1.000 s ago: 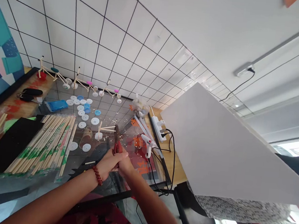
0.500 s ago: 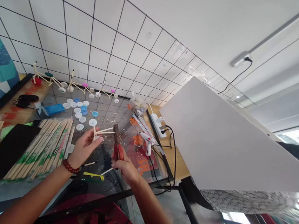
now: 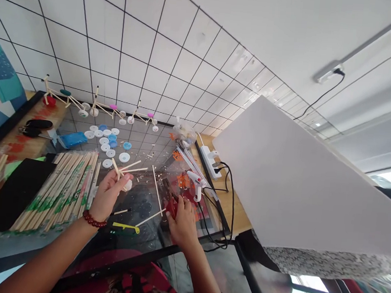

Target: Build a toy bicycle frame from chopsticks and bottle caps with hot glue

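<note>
Pinching a small wooden-stick frame point(image 3: 118, 174) between thumb and fingers, my left hand point(image 3: 110, 189) is closed firmly enough to keep it up, with the frame's two free sticks splayed toward two o'clock and a white wheel point(image 3: 128, 185) just by my thumb. At three o'clock from that, my right hand point(image 3: 182, 221) lies with bent fingers over the red handles of the pliers point(image 3: 171, 207), whose nose points toward eleven; I can't tell how tightly those fingers are wrapped. Between my hands a thin loose stick point(image 3: 157, 191) lies on the dark glossy tabletop point(image 3: 138, 196), and a slim yellow tool point(image 3: 126, 227) sits at five o'clock from my left hand. Loose white and blue wheels point(image 3: 124, 157) cluster between eleven and one o'clock from that hand, while at nine lie plastic-wrapped chopsticks point(image 3: 62, 189) with a black sheet point(image 3: 16, 193) beyond them. Just past twelve o'clock from my right hand is a white glue gun point(image 3: 197, 183), and farther out along that line, a power strip point(image 3: 210, 162). Three stick-and-wheel models point(image 3: 136, 117) stand along the far edge, from eleven to one o'clock of my left hand, in front of a black wire grid point(image 3: 120, 52). A big white board point(image 3: 298, 188) slants away at two o'clock from my right.
</note>
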`<state>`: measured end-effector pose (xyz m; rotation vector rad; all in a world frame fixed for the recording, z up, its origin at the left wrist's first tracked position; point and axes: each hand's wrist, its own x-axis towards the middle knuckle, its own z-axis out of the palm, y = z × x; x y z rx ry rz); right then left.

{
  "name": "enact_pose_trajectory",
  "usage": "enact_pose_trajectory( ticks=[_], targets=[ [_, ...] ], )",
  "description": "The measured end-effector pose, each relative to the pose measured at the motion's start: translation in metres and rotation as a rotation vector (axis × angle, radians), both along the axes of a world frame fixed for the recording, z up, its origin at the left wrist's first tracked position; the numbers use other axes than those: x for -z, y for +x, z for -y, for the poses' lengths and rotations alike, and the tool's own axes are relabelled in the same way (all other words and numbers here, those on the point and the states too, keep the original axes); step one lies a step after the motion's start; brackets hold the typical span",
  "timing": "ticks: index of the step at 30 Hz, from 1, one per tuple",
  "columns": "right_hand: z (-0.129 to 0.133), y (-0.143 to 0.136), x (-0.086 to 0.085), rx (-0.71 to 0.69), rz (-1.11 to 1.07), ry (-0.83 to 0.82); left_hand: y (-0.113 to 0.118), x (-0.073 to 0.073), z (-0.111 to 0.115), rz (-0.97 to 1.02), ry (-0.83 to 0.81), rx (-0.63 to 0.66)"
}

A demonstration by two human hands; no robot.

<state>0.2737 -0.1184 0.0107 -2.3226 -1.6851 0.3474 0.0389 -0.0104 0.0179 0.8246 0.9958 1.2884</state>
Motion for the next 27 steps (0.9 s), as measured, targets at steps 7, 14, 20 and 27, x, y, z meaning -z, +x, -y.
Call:
enact_pose_trajectory(
  ticks=[7,14,20,27],
  targets=[
    [0.009,-0.001,0.012,-0.001,0.150,0.025,0.002,-0.004,0.012,0.095,-0.046,0.050],
    [0.006,0.000,0.001,-0.001,0.093,0.078,0.000,0.008,0.020,-0.010,-0.015,0.166],
    [-0.010,-0.022,-0.024,-0.153,-0.390,0.410,0.000,0.008,0.022,-0.033,-0.019,0.175],
    [-0.033,-0.050,-0.044,-0.207,-0.586,0.461,0.004,0.007,0.021,-0.049,-0.054,0.146]
  ],
)
